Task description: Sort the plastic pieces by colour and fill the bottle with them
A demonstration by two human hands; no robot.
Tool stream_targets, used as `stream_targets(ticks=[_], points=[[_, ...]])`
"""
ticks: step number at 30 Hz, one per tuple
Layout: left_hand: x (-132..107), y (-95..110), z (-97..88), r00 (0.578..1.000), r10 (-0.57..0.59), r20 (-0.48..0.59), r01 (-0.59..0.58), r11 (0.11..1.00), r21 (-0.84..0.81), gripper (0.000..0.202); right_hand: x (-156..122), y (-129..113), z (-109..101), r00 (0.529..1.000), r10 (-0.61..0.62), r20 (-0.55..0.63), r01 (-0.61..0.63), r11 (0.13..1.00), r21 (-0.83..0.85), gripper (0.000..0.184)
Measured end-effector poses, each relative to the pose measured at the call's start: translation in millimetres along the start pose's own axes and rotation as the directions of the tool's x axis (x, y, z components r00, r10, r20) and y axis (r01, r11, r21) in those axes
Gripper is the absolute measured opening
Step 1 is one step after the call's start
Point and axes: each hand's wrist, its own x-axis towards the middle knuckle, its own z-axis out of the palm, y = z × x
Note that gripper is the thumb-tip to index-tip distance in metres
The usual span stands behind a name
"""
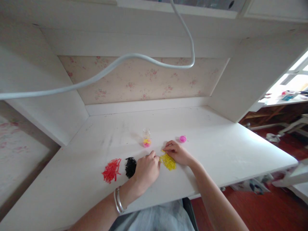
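A loose pile of thin yellow bands (169, 162), like small rubber bands, lies on the white table between my hands. My left hand (148, 166) is closed at the pile's left edge, its fingertips pinched on a bit of yellow. At the pile's upper edge, my right hand (178, 152) has its fingers pressed together, with yellow showing at the tips. Just beyond my hands is a small clear jar (146, 136) with yellow and pink pieces at its bottom. A round pink cap (183, 139) lies to the right of it.
A pile of black bands (130, 166) lies left of my left hand, partly behind it, and a red pile (112, 170) farther left. The white tabletop (216, 144) ends at a side panel (250, 70). Overhead, a white cable (134, 56) crosses the view.
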Motion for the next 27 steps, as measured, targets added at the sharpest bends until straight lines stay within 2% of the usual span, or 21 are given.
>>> stream_targets(ticks=[11,21,24,27], points=[[1.7,-1.4,1.3,1.0,-0.01,-0.005,0.01,0.999,0.045,0.027,-0.5,-5.6,-0.7,1.0,0.024,-0.014,-0.023,0.999,0.023,0.017],[2.6,-7.4,-19.8,0.997,-0.026,-0.077,0.019,0.997,-0.08,0.029,-0.3,-15.2,-5.1,1.0,-0.008,-0.026,0.008,1.0,0.027,0.023],[4.3,-11.6,-23.4,0.993,-0.036,-0.117,0.022,0.992,-0.12,0.027,-0.5,-13.7,-3.6,1.0,0.004,-0.019,-0.004,1.0,0.012,0.022],[6.9,-18.2,-28.3,0.977,-0.032,-0.213,-0.007,0.984,-0.179,0.025,-0.2,-12.3,-2.5,1.0,0.004,-0.005,-0.005,1.0,-0.015,0.023]])
